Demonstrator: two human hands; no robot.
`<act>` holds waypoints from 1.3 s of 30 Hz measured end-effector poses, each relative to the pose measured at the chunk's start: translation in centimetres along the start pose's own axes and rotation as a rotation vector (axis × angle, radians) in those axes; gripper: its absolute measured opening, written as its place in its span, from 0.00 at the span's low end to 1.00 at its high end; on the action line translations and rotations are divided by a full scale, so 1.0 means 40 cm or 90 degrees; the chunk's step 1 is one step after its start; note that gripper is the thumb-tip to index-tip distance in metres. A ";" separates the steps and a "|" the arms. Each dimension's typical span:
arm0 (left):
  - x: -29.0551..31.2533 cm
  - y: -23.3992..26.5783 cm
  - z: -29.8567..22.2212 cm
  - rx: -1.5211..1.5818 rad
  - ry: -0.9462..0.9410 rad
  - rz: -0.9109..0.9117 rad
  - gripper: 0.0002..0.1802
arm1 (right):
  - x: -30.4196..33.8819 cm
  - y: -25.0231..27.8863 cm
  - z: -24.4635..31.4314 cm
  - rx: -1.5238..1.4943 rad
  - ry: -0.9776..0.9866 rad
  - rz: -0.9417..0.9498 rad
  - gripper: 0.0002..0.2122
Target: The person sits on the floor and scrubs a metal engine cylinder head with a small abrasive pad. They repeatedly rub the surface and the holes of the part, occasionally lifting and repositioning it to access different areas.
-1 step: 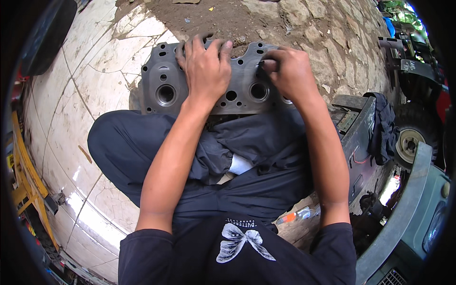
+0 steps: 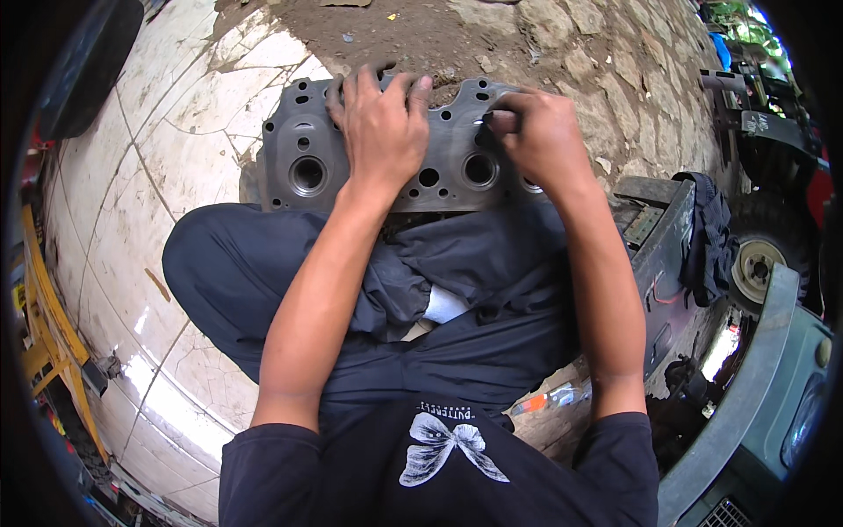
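A dark grey metal cylinder head (image 2: 445, 147) lies flat in front of my folded legs, its face of round ports and small bolt holes turned up. My left hand (image 2: 383, 127) rests palm down across its middle, fingers stretched toward the far edge. Over the right part of the face, my right hand (image 2: 537, 133) is closed, its fingers curled against the metal. Something small and dark seems pinched at those fingertips, too hidden to name. One round port (image 2: 479, 169) shows just below the right fingers; another port (image 2: 307, 175) lies left of my left forearm.
Cracked white tiles (image 2: 167, 114) spread to the left; dirt and flat stones (image 2: 575, 53) lie beyond the cylinder head. A dark metal beam (image 2: 654, 255) with a black cloth (image 2: 705, 237) stands close on the right, near a wheel (image 2: 757, 263). A yellow frame (image 2: 53, 325) is at far left.
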State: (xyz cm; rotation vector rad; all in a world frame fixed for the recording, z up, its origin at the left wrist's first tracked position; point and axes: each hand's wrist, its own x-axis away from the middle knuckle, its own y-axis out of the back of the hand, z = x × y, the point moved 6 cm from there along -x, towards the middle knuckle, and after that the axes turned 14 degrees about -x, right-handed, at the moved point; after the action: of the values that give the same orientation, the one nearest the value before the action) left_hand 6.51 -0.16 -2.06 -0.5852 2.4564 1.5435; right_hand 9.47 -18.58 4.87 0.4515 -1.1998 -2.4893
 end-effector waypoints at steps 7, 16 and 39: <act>-0.015 -0.004 -0.002 0.016 -0.004 -0.008 0.25 | -0.022 -0.001 -0.004 -0.020 -0.052 -0.021 0.08; -0.015 -0.007 -0.001 0.018 -0.008 -0.016 0.25 | 0.001 -0.014 -0.003 -0.030 -0.068 -0.078 0.08; -0.013 -0.011 0.001 -0.044 -0.027 -0.024 0.26 | 0.016 -0.023 0.016 -0.022 0.016 -0.058 0.09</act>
State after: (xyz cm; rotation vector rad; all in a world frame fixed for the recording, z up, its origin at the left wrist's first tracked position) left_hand 7.14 -0.19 -2.24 -0.6005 2.3549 1.6153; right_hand 8.48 -17.89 4.44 0.5373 -1.1500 -2.5686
